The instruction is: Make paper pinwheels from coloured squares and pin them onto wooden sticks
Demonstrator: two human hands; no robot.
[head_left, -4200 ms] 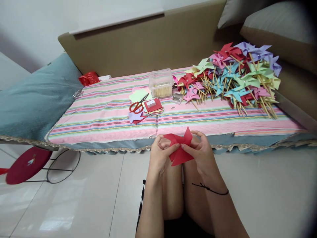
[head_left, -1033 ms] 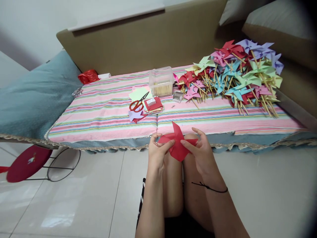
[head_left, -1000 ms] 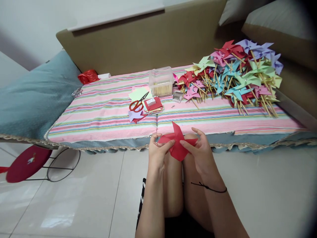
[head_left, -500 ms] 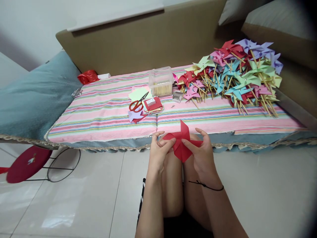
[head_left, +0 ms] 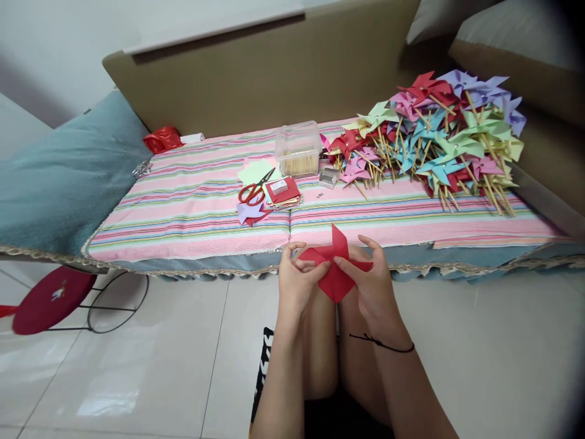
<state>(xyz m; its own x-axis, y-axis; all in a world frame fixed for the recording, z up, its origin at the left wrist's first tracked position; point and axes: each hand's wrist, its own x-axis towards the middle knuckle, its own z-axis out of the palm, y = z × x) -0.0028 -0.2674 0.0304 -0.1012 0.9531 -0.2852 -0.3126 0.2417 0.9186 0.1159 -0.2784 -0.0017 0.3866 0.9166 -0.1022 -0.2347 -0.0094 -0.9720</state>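
Note:
A red paper pinwheel (head_left: 337, 283) with pointed blades is held above my knees, in front of the sofa edge. My left hand (head_left: 297, 277) grips its left side, the thumb pressed near the centre. On the other side, my right hand (head_left: 372, 277) pinches it, its thumb also close to the centre and the index finger raised. The fingers behind the paper are partly hidden. No stick shows on this pinwheel.
On the striped cover (head_left: 192, 210) lie red-handled scissors (head_left: 251, 194), a stack of coloured paper (head_left: 284, 194), a clear box of sticks (head_left: 298, 152) and a small clear box (head_left: 328, 178). Finished pinwheels (head_left: 429, 140) pile up at right. A red stool (head_left: 52, 299) stands at left.
My left thumb has slid slightly right, closer to the right thumb at the pinwheel's centre. Both hands still hold the paper in nearly the same place.

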